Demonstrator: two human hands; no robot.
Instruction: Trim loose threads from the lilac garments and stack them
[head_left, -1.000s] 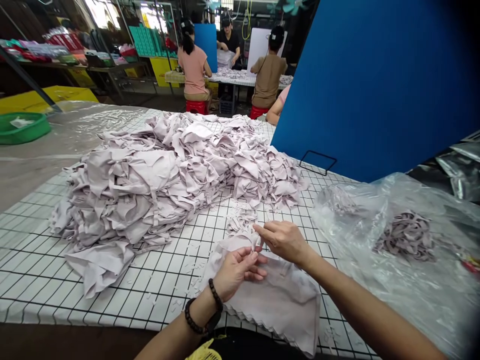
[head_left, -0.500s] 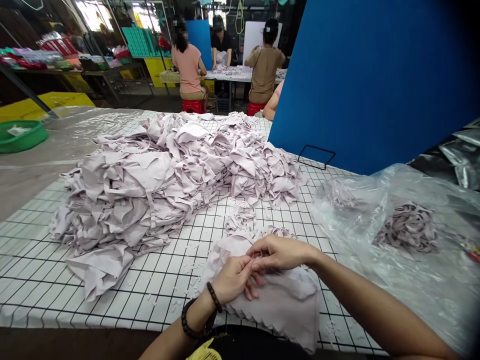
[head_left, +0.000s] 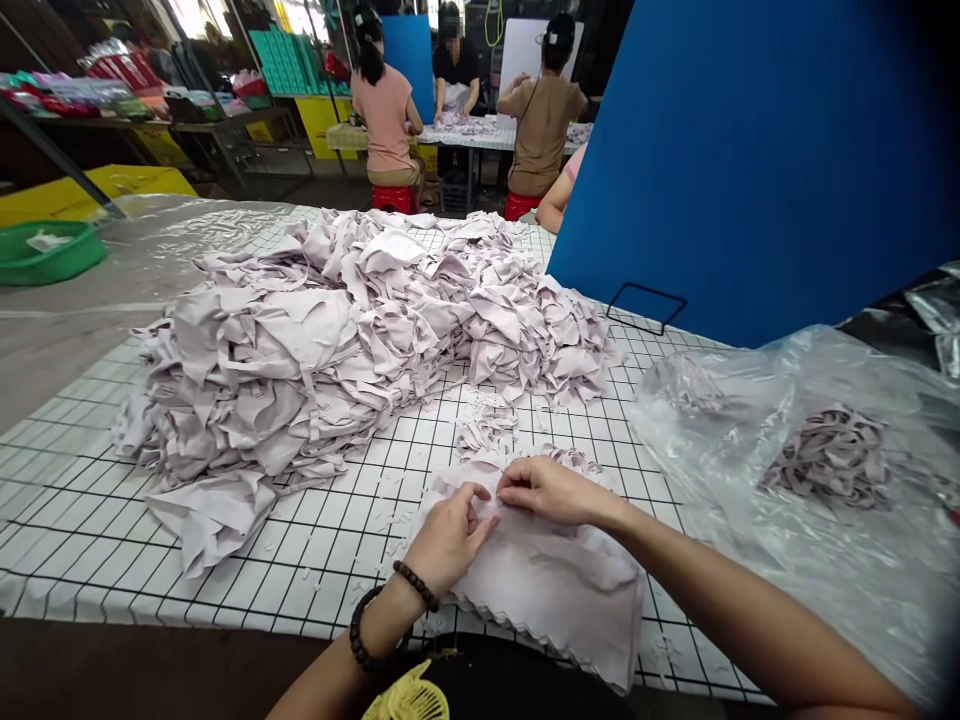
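A pale lilac fabric piece point(head_left: 555, 590) with a scalloped lower edge lies spread at the table's front, partly over my lap. My right hand point(head_left: 551, 490) rests on its upper part, thumb and fingertips pinched together at the cloth. Just left of those fingertips is my left hand point(head_left: 448, 532), its fingers bent and its thumb apart from the forefinger, with nothing visible between them. Beaded bracelets point(head_left: 415, 583) circle the left wrist. Beyond the hands lie small fabric strips point(head_left: 484, 435) and tiny scraps.
A large heap of lilac fabric pieces point(head_left: 300, 370) covers the table's left and middle. To the right are a clear plastic sheet point(head_left: 720, 500), a bundle of strips point(head_left: 832, 455) and a tall blue board point(head_left: 750, 170). A green basin point(head_left: 52, 265) stands far left. Several people work behind.
My hands, earlier touching with fingers overlapped, have come slightly apart. The left moved left and its fingers loosened; the right now pinches at the cloth. The view has shifted a little.
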